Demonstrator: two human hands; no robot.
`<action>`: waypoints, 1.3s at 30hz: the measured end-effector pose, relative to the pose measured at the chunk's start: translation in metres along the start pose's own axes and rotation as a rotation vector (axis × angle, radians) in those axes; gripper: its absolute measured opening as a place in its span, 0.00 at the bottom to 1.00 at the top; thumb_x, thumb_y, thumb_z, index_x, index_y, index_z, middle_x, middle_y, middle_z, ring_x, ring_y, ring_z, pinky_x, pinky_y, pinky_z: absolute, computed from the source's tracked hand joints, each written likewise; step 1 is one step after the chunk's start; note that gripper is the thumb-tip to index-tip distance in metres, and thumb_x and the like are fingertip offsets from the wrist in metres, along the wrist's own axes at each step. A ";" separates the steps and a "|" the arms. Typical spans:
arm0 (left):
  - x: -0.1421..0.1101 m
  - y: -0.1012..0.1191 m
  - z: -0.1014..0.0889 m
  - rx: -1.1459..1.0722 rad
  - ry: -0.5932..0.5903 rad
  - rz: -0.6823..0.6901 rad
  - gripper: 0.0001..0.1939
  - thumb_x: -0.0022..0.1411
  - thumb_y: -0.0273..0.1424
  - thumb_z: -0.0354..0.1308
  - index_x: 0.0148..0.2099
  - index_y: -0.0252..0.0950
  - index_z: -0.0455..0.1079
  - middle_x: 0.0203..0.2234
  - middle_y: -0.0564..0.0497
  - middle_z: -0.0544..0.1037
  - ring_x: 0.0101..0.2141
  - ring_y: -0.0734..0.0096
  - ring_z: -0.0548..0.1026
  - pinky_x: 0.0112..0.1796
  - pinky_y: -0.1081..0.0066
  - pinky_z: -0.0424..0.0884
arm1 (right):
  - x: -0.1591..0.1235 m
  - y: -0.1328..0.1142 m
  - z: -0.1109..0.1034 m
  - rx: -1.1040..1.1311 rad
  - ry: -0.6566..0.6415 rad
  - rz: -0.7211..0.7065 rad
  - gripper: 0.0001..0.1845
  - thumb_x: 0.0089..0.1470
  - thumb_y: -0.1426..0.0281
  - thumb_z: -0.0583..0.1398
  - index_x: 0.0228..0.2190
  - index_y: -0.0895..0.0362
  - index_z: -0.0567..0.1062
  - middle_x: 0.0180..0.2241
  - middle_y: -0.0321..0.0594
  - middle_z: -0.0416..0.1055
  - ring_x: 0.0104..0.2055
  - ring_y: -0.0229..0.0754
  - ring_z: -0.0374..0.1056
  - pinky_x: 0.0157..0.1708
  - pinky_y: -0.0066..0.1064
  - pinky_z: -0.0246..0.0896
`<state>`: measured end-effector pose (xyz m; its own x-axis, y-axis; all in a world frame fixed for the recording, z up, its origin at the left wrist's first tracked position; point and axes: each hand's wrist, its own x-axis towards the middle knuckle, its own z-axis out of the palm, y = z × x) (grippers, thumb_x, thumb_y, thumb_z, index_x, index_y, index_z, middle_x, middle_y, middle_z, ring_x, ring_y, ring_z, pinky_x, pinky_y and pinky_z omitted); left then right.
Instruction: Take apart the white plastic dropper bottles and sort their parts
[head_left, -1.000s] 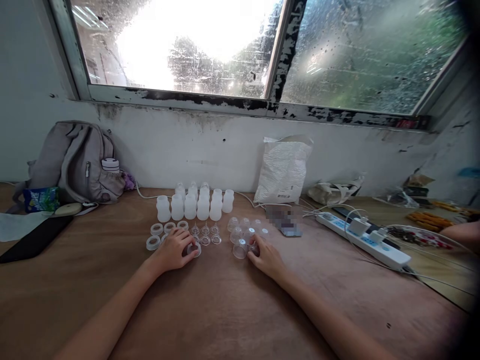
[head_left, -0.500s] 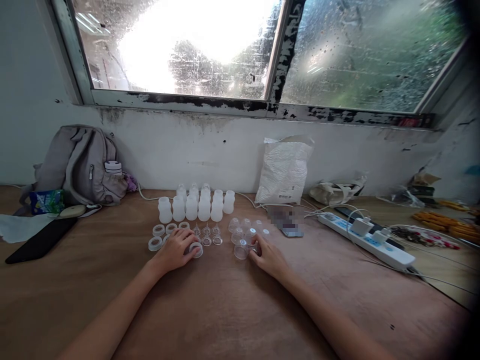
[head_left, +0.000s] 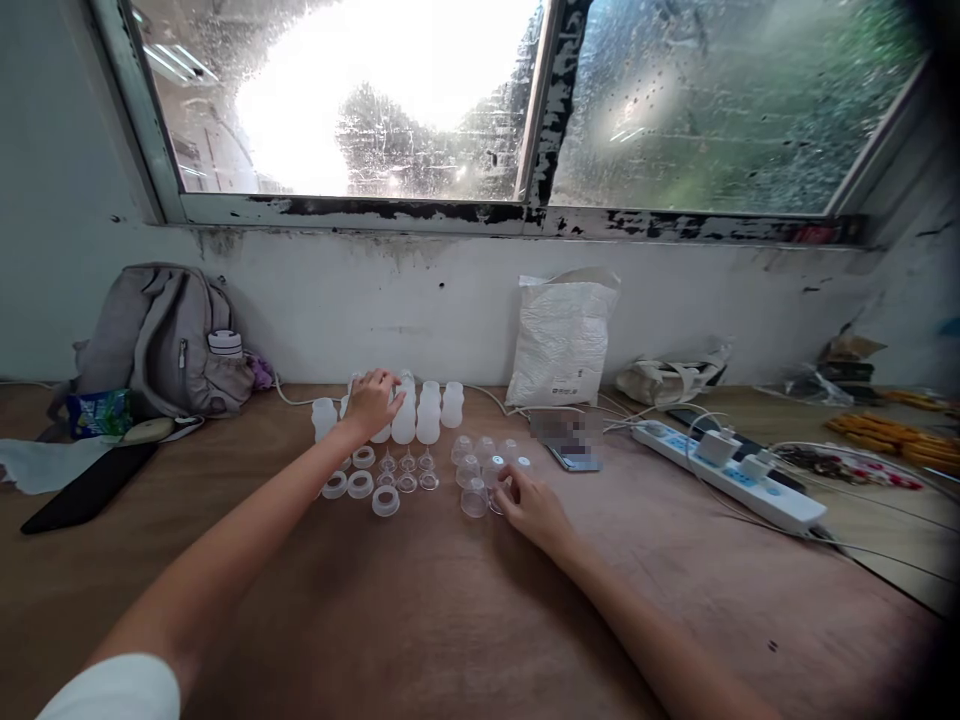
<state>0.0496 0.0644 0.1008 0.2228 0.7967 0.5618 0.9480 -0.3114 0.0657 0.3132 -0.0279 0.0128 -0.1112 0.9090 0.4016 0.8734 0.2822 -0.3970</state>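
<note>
My left hand (head_left: 371, 405) reaches over the rows of frosted white bottles (head_left: 403, 425), fingers bent but apart. It hides some of the bottles behind it, and no object shows in its grasp. My right hand (head_left: 529, 505) rests on the table at the right side of a cluster of clear plastic caps (head_left: 473, 500). Its fingers are loosely curled, with a gap between thumb and forefinger, beside a front cap. Between the hands stand clear bottle nipples (head_left: 407, 474). A white ring collar (head_left: 385, 501) lies in front of them, and several more ring collars (head_left: 360, 485) sit to the left.
At the left are a grey backpack (head_left: 161, 340), a black flat case (head_left: 90, 490) and a blue-green packet (head_left: 99, 412). A white padded mailer (head_left: 562, 340) leans on the wall behind a phone (head_left: 574, 455). A power strip (head_left: 735, 480) with cables lies at the right.
My left hand has let go of the ring collar near the nipples and moved up and away to the bottles. My right hand has barely moved beside the caps.
</note>
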 end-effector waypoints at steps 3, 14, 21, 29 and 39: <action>0.039 0.001 0.009 0.045 -0.036 -0.099 0.17 0.58 0.39 0.46 0.43 0.33 0.66 0.43 0.40 0.68 0.46 0.53 0.62 0.45 0.55 0.54 | 0.000 0.001 -0.002 -0.006 0.048 -0.021 0.07 0.48 0.66 0.51 0.30 0.55 0.67 0.19 0.33 0.65 0.21 0.37 0.61 0.22 0.27 0.47; 0.068 0.007 0.032 0.097 -0.086 -0.197 0.21 0.53 0.45 0.49 0.35 0.33 0.72 0.43 0.38 0.68 0.47 0.48 0.59 0.47 0.47 0.45 | -0.002 0.000 -0.006 -0.011 0.093 -0.037 0.06 0.48 0.68 0.52 0.29 0.55 0.67 0.20 0.34 0.64 0.23 0.37 0.62 0.23 0.26 0.49; 0.060 0.012 -0.032 -0.013 0.267 -0.138 0.19 0.54 0.45 0.50 0.37 0.35 0.70 0.44 0.43 0.67 0.48 0.52 0.59 0.50 0.49 0.43 | 0.001 -0.002 -0.013 0.064 0.238 -0.071 0.07 0.49 0.69 0.51 0.28 0.57 0.67 0.22 0.36 0.63 0.25 0.37 0.61 0.27 0.27 0.53; -0.027 0.026 -0.093 -0.296 0.414 0.042 0.17 0.55 0.43 0.52 0.40 0.35 0.66 0.40 0.49 0.69 0.43 0.63 0.66 0.45 0.62 0.59 | -0.025 -0.037 -0.006 0.263 0.145 -0.397 0.06 0.51 0.73 0.50 0.31 0.55 0.67 0.26 0.37 0.64 0.27 0.36 0.61 0.30 0.27 0.57; -0.124 0.039 -0.053 -0.747 -0.105 0.091 0.18 0.56 0.40 0.52 0.48 0.39 0.63 0.37 0.51 0.73 0.36 0.70 0.71 0.37 0.71 0.67 | -0.017 -0.092 0.013 0.572 -0.234 -0.272 0.18 0.42 0.62 0.61 0.34 0.59 0.68 0.28 0.36 0.67 0.29 0.38 0.62 0.27 0.28 0.58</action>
<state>0.0471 -0.0738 0.0773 0.3486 0.7844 0.5129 0.5269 -0.6166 0.5849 0.2286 -0.0649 0.0313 -0.4482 0.8067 0.3852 0.4180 0.5700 -0.7074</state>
